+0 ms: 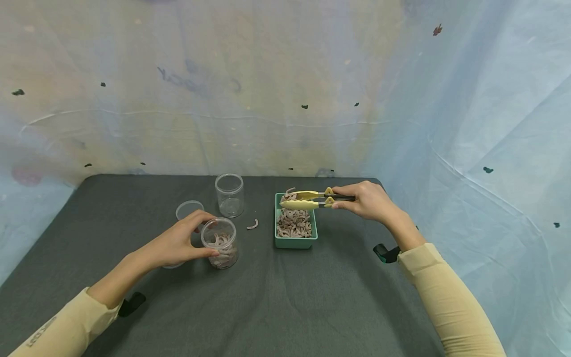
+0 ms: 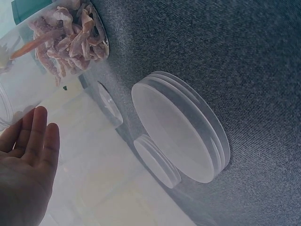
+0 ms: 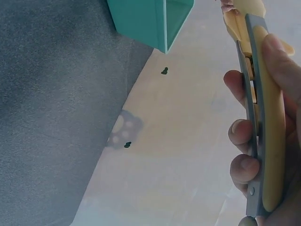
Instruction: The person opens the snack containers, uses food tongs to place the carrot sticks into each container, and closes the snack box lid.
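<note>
My left hand (image 1: 180,240) holds a clear round jar (image 1: 218,232) between thumb and fingers; the jar is partly filled with pinkish-brown strips (image 2: 70,40) that look like meat. My right hand (image 1: 368,200) grips a pair of yellow-and-grey tongs (image 3: 270,122), with the thumb on one handle and the fingers curled round the other. The tongs' yellow heads are over the back part of a teal rectangular container (image 1: 295,244), with some strips at their tips. More of the same strips (image 1: 294,224) lie in that container.
A second clear jar (image 1: 229,196) stands behind the held one. Two translucent lids (image 2: 174,129) (image 2: 157,160) lie on the dark cloth-covered table to its left. One loose strip (image 1: 253,224) rests between jar and container. Pale sheeting (image 1: 267,89) hangs behind and at the right.
</note>
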{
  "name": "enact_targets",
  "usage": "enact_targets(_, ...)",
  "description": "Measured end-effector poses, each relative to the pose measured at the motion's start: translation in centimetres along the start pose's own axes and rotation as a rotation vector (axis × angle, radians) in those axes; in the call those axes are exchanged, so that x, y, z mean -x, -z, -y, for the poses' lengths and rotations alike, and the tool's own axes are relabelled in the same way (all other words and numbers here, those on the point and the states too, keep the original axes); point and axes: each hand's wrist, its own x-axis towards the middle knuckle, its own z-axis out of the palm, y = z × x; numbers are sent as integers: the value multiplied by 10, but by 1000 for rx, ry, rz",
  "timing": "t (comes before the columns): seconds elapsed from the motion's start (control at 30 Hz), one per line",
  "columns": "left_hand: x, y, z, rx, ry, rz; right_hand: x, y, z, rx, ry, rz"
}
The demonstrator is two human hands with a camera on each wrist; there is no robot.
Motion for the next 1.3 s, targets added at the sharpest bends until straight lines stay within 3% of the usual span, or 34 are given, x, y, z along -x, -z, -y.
enact_targets(0.67,0,0,0,4,9,2,-13,10,27,-36,65,-46)
enact_targets(0.93,-2,-1,0,-6,8,1,-24,14,43,-44,146,-93)
enact_targets(1.3,-3,-1,-1,-6,14,4,-42,12,73,-57,319,-148)
